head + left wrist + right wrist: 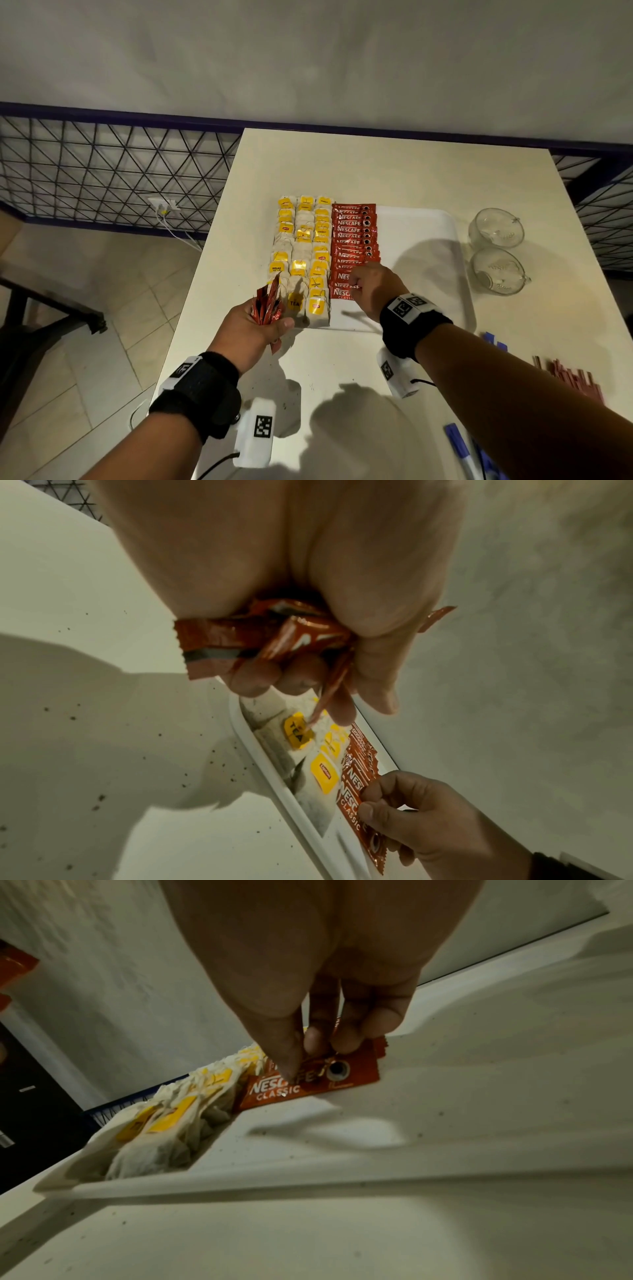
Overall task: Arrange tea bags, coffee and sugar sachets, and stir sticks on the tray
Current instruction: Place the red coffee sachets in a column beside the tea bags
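My right hand [371, 287] pinches a sachet [308, 1085] onto the tray [428, 219]; I'd square it to the row while the left hand [255, 329] clutches spares [267, 305].

One white tray [424, 226]. Tea bags [303, 255] in three columns, too overlapped to count. Coffee sachets [352, 236]: one overlapping column, plus a held bunch [267, 305]. Two glass cups [496, 251]. Two hands.
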